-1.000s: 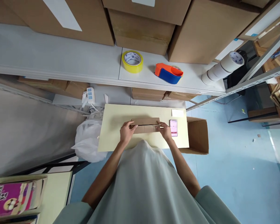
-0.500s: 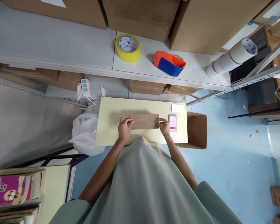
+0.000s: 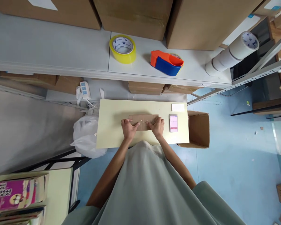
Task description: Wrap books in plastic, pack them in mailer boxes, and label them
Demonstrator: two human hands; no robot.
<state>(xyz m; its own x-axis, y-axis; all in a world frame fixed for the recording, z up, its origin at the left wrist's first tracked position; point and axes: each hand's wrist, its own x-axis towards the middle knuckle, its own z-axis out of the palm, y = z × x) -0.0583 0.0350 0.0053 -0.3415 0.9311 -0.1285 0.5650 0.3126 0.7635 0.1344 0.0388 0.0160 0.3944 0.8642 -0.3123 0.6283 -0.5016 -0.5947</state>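
Note:
A small flat cardboard box (image 3: 143,119) lies lengthwise on the pale yellow table (image 3: 114,109), its top flaps down. My left hand (image 3: 129,128) grips the box at its left end, thumb pressed on the top near the middle. At the right end my right hand (image 3: 157,127) has hold of it in the same way, with its thumb pointing inward. Both hands cover parts of the box's ends. To the right of my right hand lies a phone (image 3: 173,123) with a pinkish screen, and a white slip (image 3: 177,107) sits behind it.
On the grey shelf (image 3: 72,53) ahead are a yellow tape roll (image 3: 128,57), an orange and blue tape dispenser (image 3: 167,64) and stacked white rolls (image 3: 231,54). An open carton (image 3: 199,129) stands right of the table, a white plastic bag (image 3: 85,134) left. Books (image 3: 11,193) lie lower left.
The raised flaps of the box have come down flat. My hands have shifted from its ends toward the middle, thumbs now on the top. The camera view has tilted slightly.

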